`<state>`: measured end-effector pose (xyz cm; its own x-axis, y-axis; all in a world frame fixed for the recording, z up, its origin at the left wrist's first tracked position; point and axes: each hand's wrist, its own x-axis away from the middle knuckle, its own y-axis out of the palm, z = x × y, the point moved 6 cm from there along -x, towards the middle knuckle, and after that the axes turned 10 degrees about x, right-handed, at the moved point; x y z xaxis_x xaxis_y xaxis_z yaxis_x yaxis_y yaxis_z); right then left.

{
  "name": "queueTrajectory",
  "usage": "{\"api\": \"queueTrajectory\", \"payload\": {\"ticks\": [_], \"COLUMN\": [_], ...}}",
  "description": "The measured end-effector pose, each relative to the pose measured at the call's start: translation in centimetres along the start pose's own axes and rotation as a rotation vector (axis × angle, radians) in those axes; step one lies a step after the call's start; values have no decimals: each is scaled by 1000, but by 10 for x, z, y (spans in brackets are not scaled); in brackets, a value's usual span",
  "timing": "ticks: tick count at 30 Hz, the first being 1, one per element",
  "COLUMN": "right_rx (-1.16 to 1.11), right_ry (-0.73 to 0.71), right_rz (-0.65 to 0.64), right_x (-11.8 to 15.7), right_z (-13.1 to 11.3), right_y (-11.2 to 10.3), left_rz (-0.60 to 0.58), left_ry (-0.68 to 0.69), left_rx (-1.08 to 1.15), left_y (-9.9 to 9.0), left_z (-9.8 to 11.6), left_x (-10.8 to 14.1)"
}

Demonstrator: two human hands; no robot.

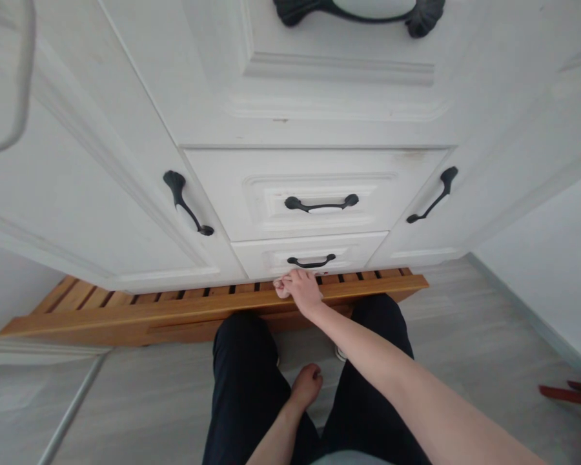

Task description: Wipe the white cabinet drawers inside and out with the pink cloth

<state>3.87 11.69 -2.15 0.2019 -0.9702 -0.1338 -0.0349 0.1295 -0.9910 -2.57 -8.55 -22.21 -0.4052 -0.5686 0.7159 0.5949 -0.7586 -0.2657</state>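
Reaching down and forward, right hand [300, 292] sits just below the bottom drawer handle [311, 261], fingers curled loosely at the front edge of a wooden slatted rack [174, 310]. Fingertips are turned away from the camera, so can't tell if they grip anything or just rest on the wood; no clear contact with the handle. Left hand [306, 384] hangs low between the knees in a loose fist, holding nothing visible, palm side hidden. Bottom drawer [271, 257] looks closed, flush with the middle drawer [252, 194] above it. Top drawer handle [363, 11] is cut off by the frame edge. Cabinet doors flank the stack, left door handle [186, 203] and right door handle [433, 194] both dark metal. Rack runs under the cabinet; its rear part is hidden. Red object [571, 392] at right edge is cropped, unidentifiable.
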Motion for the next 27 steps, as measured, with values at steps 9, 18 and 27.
{"api": "queueTrajectory", "payload": {"ticks": [9,18,27], "right_rx": [154,-1373,-2434], "right_ry": [534,1211,1199], "right_rz": [170,407,-94], "right_x": [125,248,287], "right_z": [214,188,68], "right_y": [-59,-31,42], "left_rz": [29,807,883], "left_ry": [81,664,848], "left_rx": [-112,-359,-692], "left_y": [-1,-72,-162], "left_z": [13,137,277], "left_x": [9,65,99]}}
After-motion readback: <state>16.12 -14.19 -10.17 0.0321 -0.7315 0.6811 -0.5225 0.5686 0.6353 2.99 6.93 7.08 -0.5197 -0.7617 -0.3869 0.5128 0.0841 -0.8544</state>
